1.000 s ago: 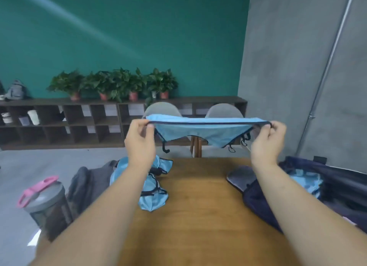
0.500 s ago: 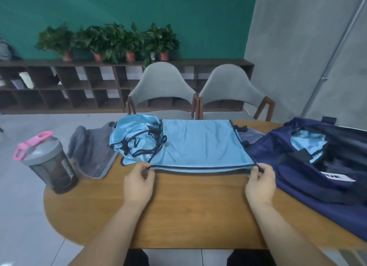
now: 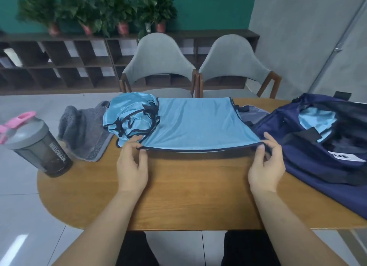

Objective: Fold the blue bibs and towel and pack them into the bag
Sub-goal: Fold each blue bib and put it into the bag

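Bag (image 3: 309, 162) cut by right edge; label (image 3: 346, 156) reads only "UE". Shaker bottle (image 3: 49, 146) lid clipped at left edge. Plants (image 3: 95, 13) blurred.

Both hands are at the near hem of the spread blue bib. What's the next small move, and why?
Probably lift the near hem and carry it over to the far edge, halving the bib. It lies spread flat on the table, and the left hand and right hand each pinch a near corner, the hem slightly raised. The crumpled bibs crowd its left edge.
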{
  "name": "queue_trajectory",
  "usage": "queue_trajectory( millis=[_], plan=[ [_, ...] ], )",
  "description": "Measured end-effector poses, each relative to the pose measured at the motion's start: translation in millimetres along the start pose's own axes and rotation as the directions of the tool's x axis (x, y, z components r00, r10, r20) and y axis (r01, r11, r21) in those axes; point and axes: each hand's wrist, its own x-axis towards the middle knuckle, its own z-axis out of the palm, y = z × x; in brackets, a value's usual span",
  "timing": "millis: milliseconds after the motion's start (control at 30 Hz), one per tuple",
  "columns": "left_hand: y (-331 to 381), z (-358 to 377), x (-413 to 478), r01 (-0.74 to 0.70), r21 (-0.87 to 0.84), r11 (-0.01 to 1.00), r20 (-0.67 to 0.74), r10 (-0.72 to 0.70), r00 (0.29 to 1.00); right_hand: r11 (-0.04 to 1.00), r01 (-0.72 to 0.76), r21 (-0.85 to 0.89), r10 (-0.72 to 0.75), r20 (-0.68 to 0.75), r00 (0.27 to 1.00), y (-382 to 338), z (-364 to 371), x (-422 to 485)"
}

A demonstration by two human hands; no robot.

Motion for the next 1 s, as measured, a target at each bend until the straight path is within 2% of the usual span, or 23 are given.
queue_trajectory(
  millis=[167,367,533,633,867,1000],
  plan=[
    [6,-2,-1,0.019,-0.017,1.000,-0.015,-0.020,1.000,0.998,0.020,0.052,-0.022,0.031,0.999,-1,1,-3],
    [8,-5,-3,0.050,-0.072,0.996,-0.004,-0.051,0.999,1.000,-0.001,0.015,0.001,-0.010,1.000,-6,-6,-3],
    [15,-14,-12,0.096,-0.272,0.958,0.040,-0.088,0.995,0.996,0.080,-0.048,-0.080,0.007,0.997,-6,-27,-1],
    [27,-23,-14,0.117,-0.318,0.941,0.029,-0.114,0.993,0.995,0.098,-0.035,-0.099,-0.012,0.995,-20,-35,-1],
    [61,-51,-18,0.072,-0.277,0.958,-0.078,-0.097,0.992,0.994,0.101,0.038,-0.097,-0.098,0.990,-62,-52,5],
    [66,-57,-6,0.084,-0.200,0.976,-0.133,-0.112,0.985,0.989,0.138,-0.047,-0.140,-0.051,0.989,-74,-58,19]
  ],
)
